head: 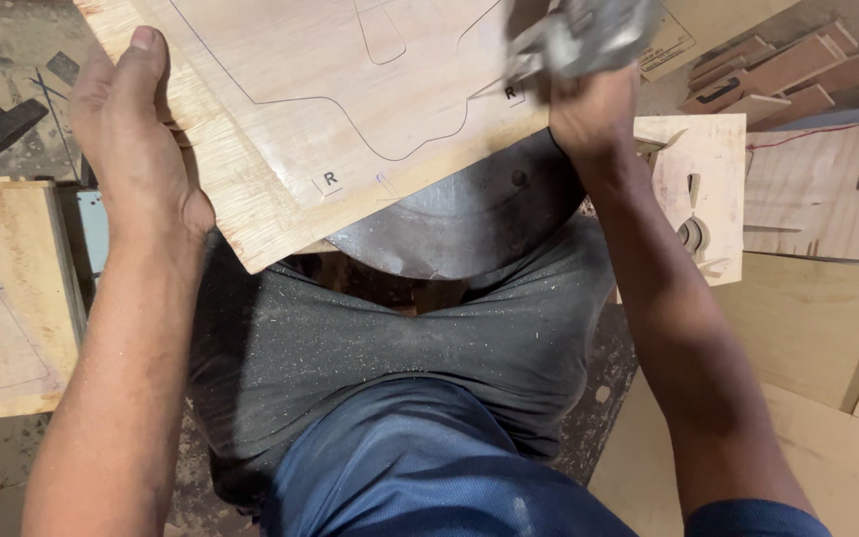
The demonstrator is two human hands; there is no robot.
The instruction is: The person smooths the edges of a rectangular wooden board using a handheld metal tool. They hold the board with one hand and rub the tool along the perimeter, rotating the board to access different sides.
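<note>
Plywood sheet (350, 109): small white square labels; left hand (136, 149) gripping edge

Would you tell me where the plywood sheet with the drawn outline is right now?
The plywood sheet lies top centre in the head view, gripped by the left hand at its left edge.

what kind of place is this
Most likely a woodworking shop. The left hand steadies a plywood sheet pencilled with a cutting outline, the right hand works a blurred metal tool on it, and cut wooden pieces lie nearby.
</note>
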